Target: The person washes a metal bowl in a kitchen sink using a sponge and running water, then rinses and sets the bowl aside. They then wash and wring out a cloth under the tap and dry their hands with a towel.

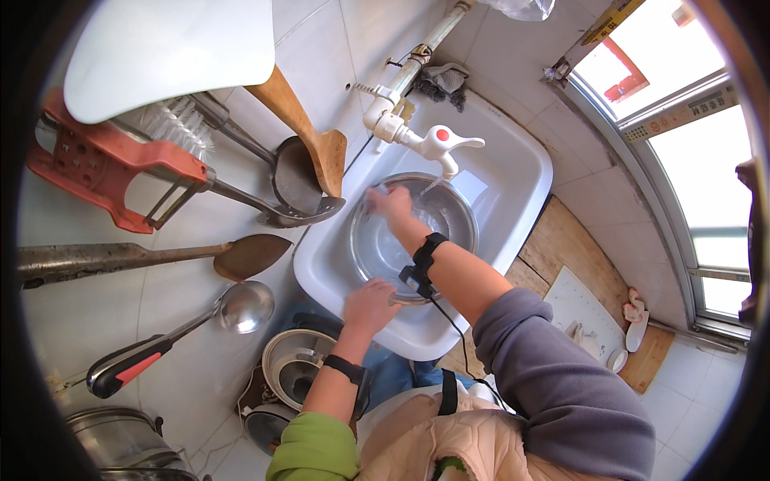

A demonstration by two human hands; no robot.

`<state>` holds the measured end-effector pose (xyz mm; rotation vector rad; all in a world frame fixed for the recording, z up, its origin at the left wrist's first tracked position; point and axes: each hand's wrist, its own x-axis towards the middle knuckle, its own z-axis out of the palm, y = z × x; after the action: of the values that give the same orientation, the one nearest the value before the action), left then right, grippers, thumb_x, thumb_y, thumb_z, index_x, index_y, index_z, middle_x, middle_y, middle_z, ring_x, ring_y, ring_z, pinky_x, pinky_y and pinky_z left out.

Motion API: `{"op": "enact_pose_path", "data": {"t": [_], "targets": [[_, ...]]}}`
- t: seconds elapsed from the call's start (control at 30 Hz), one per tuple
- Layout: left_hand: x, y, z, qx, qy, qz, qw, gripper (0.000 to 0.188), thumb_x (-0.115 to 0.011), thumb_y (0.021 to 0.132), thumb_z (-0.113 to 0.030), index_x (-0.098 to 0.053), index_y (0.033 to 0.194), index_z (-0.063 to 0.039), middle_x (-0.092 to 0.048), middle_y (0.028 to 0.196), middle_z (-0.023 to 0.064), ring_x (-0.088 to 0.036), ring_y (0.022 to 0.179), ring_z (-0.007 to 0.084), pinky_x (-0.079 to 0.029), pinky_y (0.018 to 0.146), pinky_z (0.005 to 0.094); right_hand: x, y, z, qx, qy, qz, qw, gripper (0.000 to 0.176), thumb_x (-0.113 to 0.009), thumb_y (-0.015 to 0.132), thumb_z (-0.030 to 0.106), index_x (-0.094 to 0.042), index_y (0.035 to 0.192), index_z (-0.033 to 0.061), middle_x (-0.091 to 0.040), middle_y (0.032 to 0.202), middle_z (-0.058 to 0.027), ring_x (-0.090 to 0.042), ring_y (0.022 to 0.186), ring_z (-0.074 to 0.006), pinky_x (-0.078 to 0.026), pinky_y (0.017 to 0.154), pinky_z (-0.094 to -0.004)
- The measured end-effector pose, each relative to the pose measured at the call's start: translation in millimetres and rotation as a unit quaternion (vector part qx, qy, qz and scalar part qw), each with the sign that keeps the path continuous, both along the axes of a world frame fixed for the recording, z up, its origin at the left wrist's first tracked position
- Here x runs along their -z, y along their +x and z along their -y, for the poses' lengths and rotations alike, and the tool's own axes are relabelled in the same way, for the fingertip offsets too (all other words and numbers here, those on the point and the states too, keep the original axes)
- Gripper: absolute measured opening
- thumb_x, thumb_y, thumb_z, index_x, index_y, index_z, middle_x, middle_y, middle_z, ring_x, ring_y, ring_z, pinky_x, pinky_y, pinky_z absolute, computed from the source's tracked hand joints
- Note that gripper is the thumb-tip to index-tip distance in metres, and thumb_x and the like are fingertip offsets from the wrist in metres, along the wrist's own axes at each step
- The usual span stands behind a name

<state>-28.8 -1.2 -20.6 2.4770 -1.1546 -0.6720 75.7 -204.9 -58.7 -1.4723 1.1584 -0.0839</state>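
Observation:
A round metal basin [463,222] rests in the white sink [517,174], with water in it. From the white plastic tap [442,144] a stream of water runs into the basin. My left hand [371,303] is at the basin's near rim, its fingers bent over the edge; the thumb side touches the rim. Over the far left rim reaches my right hand [390,201], blurred, with its fingers curled. Something small and pale may be at its fingertips, but the blur hides what it is.
On the tiled wall at the left hang a wooden spatula [301,120], a steel ladle [245,306], a metal turner [249,255] and a red peeler-like tool [120,168]. Pots [298,361] stand below. A white cutting board [583,306] lies right of the sink. A grey cloth [445,81] sits behind the tap.

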Motion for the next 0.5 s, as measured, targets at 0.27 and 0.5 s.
{"op": "enact_pose_path", "data": {"t": [0.27, 0.5], "targets": [[-23.5, 0.1, 9.6, -0.041, 0.037, 0.015, 0.998, 0.056, -0.086, 0.074, -0.034, -0.059, 0.116, -0.01, -0.062, 0.123, 0.0045, -0.061, 0.118, 0.023, -0.057, 0.088, 0.0402, 35.1, -54.7, -42.3, -0.455, -0.048, -0.003, 0.889, 0.049, -0.086, 0.074, 0.043, -0.073, 0.095, 0.0012, -0.074, 0.087, -0.0172, -0.073, 0.088, -0.0301, -0.056, 0.079, -0.0421], [-31.2, 0.7, 15.3, -0.07, 0.011, 0.029, 0.997, 0.063, -0.09, 0.067, -0.029, -0.051, 0.113, -0.012, -0.053, 0.116, 0.004, -0.054, 0.12, 0.0257, -0.055, 0.088, 0.0378, 30.1, -119.7, 1.0, -0.743, -0.182, -0.196, 0.614, 0.032, -0.073, 0.086, 0.031, -0.077, 0.104, 0.005, -0.076, 0.104, -0.0139, -0.073, 0.099, -0.0306, -0.056, 0.085, -0.0405]]}}
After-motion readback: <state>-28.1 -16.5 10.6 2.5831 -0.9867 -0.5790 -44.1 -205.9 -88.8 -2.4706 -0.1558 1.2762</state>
